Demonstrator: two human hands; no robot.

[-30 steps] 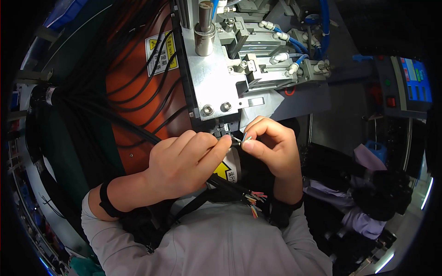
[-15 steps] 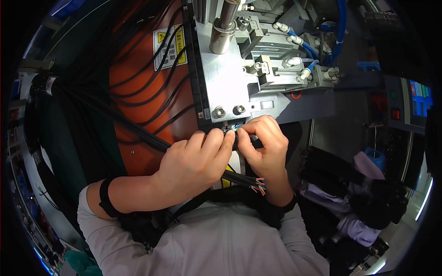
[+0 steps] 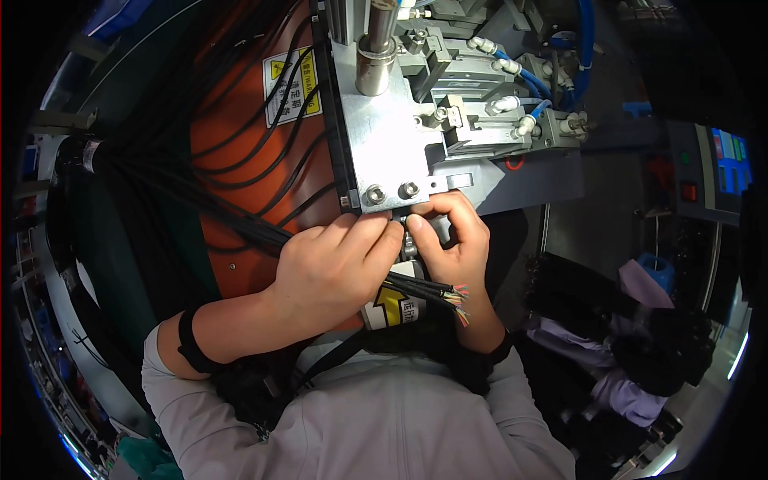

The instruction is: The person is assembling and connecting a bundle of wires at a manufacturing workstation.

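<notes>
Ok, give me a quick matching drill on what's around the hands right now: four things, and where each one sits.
Things:
1. metal plate
2. stripped cable ends
3. blue hoses
4. yellow warning label

Places:
A. top right, on the machine
B. just above the fingertips
C. on the orange panel, upper left
D. under the right hand

Pairs: 1-B, 2-D, 3-A, 4-C

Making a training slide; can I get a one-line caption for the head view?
Both hands, left and right, pinch at the lower edge of a metal fixture plate, black stripped-end cables beneath them.
</notes>
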